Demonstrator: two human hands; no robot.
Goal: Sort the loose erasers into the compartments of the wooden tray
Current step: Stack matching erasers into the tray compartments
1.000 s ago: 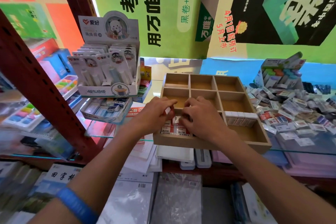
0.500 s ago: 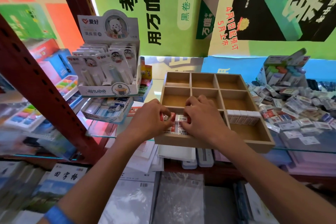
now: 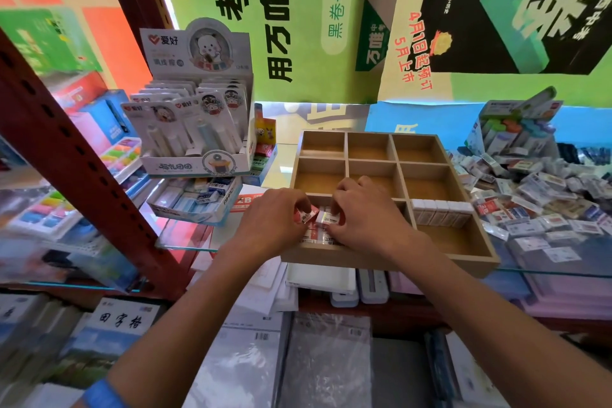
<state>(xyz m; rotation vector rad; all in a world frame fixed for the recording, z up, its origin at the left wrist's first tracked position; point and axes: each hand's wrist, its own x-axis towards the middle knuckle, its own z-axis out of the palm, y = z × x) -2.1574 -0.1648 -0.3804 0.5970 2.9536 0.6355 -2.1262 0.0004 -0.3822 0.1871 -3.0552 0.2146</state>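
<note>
Hands meet over the near-left compartment of the shallow wooden tray with nine square-walled compartments [image 3: 430,139], which sits on a glass shelf [image 3: 185,242] at the centre of the view. The left hand [image 3: 268,222] pinches a small red-and-white wrapped eraser [image 3: 306,215] between curled fingertips, holding it tilted just above the compartment. The right hand [image 3: 367,219], touching or nearly touching the left, has its fingers curled down onto the packed red-and-white erasers [image 3: 319,235] already lying in that compartment; whether it grips one or only presses on them cannot be told. At 3 o'clock of the hands, in the near-right compartment, a row of white-sleeved erasers [image 3: 440,210] stands upright along the far wall. The six compartments at 12 o'clock show bare wood. Further out at 3 o'clock, beside the tray, lies a loose heap of wrapped erasers [image 3: 543,205]. At 10 o'clock stands a white cardboard display box of carded correction tapes [image 3: 195,129], with a smaller open box of blue-and-white erasers [image 3: 195,197] just below it. A blue wristband [image 3: 99,394] circles the left forearm at 7 o'clock.
</note>
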